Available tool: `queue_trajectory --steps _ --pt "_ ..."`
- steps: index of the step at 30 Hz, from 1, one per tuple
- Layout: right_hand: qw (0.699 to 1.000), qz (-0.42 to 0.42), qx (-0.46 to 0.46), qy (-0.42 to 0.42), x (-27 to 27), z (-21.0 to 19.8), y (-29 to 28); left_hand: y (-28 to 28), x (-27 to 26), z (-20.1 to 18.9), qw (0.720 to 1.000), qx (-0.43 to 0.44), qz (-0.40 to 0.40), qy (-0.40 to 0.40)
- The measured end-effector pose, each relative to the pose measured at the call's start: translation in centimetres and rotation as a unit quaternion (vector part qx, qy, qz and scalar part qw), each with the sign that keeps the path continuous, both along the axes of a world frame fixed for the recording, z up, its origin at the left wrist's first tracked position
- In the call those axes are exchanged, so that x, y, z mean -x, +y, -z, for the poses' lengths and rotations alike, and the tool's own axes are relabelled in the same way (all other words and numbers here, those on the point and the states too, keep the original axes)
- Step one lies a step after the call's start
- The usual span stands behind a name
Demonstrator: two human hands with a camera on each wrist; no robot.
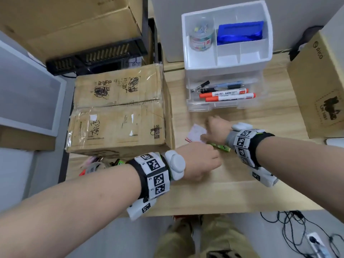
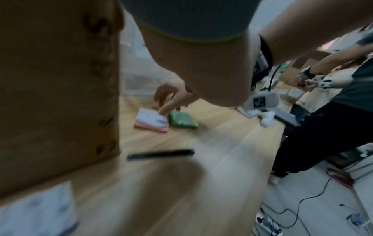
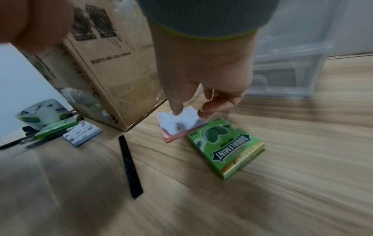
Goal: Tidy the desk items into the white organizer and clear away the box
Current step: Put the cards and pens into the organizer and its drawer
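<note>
Two bare hands hovered over the pale wooden worktop [image 1: 260, 116]. The right hand [image 3: 203, 76] reached down with its grip half open, index fingertip [image 3: 177, 110] pressing the top of a small pink-edged sticky-note pad [image 3: 177, 126] while the other fingers curled loosely just beside it, holding nothing. Just to the right of that grip lay a flat green Doublemint gum pack [image 3: 226, 148], touching the pad's edge. A slim black pen [image 3: 130, 166] lay nearer the wrist, well apart. The left hand [image 1: 197, 161] hung close by, fingers curled loosely (whether it held anything could not be told). Left of both hands stood a taped brown cardboard box [image 1: 119, 110]; beyond the right grip sat the white plastic organizer [image 1: 226, 58], its clear drawer holding red-capped markers [image 1: 227, 95].
</note>
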State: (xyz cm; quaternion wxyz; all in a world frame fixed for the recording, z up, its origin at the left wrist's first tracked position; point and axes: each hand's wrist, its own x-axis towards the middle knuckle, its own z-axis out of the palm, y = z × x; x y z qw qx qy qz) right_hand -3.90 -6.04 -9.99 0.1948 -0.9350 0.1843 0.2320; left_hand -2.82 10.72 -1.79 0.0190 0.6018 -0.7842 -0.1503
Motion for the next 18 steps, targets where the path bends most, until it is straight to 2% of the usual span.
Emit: queue_trajectory --steps 3,5,9,13,15,18 --pt "1.0 0.0 0.029 0.006 -0.6 1.2 1.1 3.4 0.0 1.9 0.981 -0.184 -0.051 -0.046" --pt "0.999 -0.01 0.047 0.016 -1.0 1.8 1.9 6.2 0.0 3.3 0.964 -0.244 -0.091 -0.053" --pt "0.997 -0.01 0.06 0.043 -1.6 2.4 2.8 11.7 -0.8 6.2 0.927 -0.301 -0.22 -0.037" --pt "0.996 -0.022 0.046 0.068 -2.2 2.0 3.0 14.5 -1.8 7.4 0.877 -0.312 -0.348 -0.11" --pt "0.996 -0.037 0.045 0.074 -2.3 1.7 3.2 15.3 -2.5 7.6 0.851 -0.303 -0.412 -0.12" --pt "0.996 -0.058 0.027 0.067 -2.3 1.0 2.9 16.1 -2.8 8.6 0.837 -0.302 -0.444 -0.108"
